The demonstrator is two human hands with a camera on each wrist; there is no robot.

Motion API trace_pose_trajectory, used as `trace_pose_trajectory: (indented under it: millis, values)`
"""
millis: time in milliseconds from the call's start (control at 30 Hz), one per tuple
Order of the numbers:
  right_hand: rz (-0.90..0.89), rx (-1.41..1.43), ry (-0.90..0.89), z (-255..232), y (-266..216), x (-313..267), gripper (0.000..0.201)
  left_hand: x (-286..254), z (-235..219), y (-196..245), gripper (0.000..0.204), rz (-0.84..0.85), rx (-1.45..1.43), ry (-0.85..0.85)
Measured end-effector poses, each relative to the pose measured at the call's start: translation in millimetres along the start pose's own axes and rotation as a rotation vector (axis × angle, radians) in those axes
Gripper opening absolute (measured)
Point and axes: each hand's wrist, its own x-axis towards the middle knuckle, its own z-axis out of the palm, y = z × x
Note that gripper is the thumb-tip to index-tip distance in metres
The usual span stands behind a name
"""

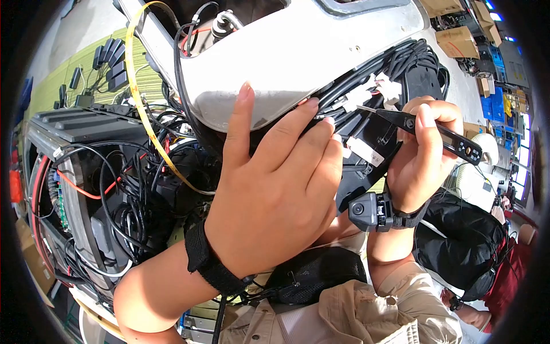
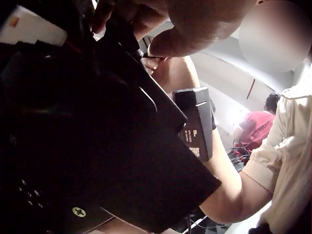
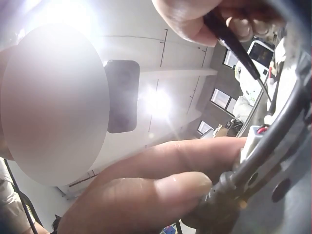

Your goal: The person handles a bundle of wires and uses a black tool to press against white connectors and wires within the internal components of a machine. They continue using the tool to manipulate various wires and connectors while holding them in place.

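Note:
My left hand (image 1: 275,189) lies back-up at the edge of a white shell (image 1: 252,69), little finger straight and apart. Its other fingers reach black cables (image 1: 338,86) beside a white connector (image 1: 358,100); in the right wrist view its thumb and a finger (image 3: 185,151) pinch at a cable and white connector (image 3: 251,141). My right hand (image 1: 429,143) grips a black tool (image 1: 452,140) with a thin metal tip, which points at the connector; contact cannot be told. A labelled white tag (image 1: 365,151) hangs below. In the left wrist view a dark panel (image 2: 122,170) hides much.
An open black case (image 1: 91,123) full of tangled wires stands at left, with a yellow cable (image 1: 134,86) arching beside it. Black adapters (image 1: 112,60) lie on a green mat behind. Cardboard boxes (image 1: 458,43) are at upper right. A person in red (image 2: 256,129) is in the background.

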Motion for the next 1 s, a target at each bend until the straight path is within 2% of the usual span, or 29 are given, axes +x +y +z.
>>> trace_pose_trajectory:
  millis: [167,367,467,633,667,1000]
  values:
    - [-0.005,0.033,-0.025,-1,0,0,0.008,-2,4,-2,0.034,0.020,0.035,0.023]
    - [-0.010,0.034,0.058,2,-4,-2,0.008,-3,7,-3,0.035,0.024,0.053,0.030]
    - [0.050,-0.016,0.079,5,-8,-3,0.008,-3,7,-5,0.035,0.028,0.035,0.037]
    - [0.081,-0.124,-0.039,6,-10,-3,0.009,-2,4,-4,0.035,0.020,0.014,0.022]
    - [0.090,-0.120,0.002,6,-9,-3,0.009,-1,4,-4,0.035,0.018,0.012,0.017]
    - [0.068,-0.111,0.004,4,-8,-3,0.012,-1,7,-3,0.033,0.027,0.080,-0.007]
